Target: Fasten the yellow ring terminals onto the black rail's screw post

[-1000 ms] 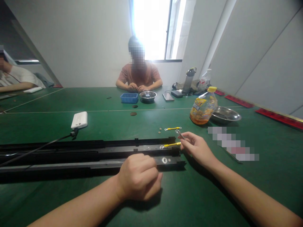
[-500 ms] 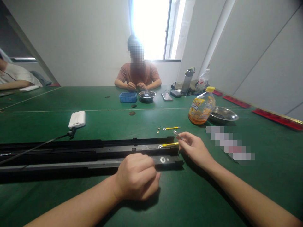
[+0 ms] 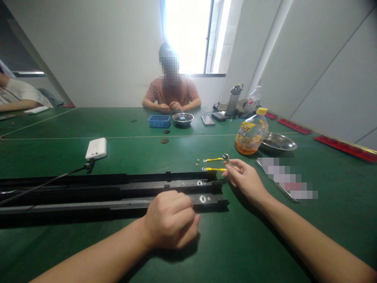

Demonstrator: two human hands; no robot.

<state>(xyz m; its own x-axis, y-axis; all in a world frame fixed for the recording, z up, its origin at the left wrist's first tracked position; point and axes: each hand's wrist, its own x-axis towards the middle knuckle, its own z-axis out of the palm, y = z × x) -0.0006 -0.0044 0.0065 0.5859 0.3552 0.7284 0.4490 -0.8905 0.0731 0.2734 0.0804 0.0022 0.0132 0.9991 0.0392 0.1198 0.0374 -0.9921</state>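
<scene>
My right hand [image 3: 244, 177] is closed on a small open-ended wrench [image 3: 226, 158], its jaw sticking up past my fingertips. A yellow wire with ring terminals [image 3: 215, 169] also reaches out from those fingers, just above the table. A similar yellow wire [image 3: 213, 159] lies flat behind it. My left hand [image 3: 171, 220] is curled into a fist at the near edge of the black metal rails [image 3: 123, 202]; what its fingers hold, if anything, is hidden. Bare silvery spots [image 3: 202, 199] show near the rails' right ends. Two small brass-coloured nuts [image 3: 196, 164] lie beyond the rails.
A tilted bottle [image 3: 250, 135] leans by a steel bowl [image 3: 279, 143] at right. A white power bank [image 3: 96, 148] with a black cable stands at left. Across the table [image 3: 129, 153], a person sits behind a blue tray [image 3: 159, 122] and another bowl [image 3: 183, 120].
My right hand has lifted the near yellow wire's ring end off the rail, moving it back from the bare spot. The wrench has turned more upright. My left hand has stayed still.
</scene>
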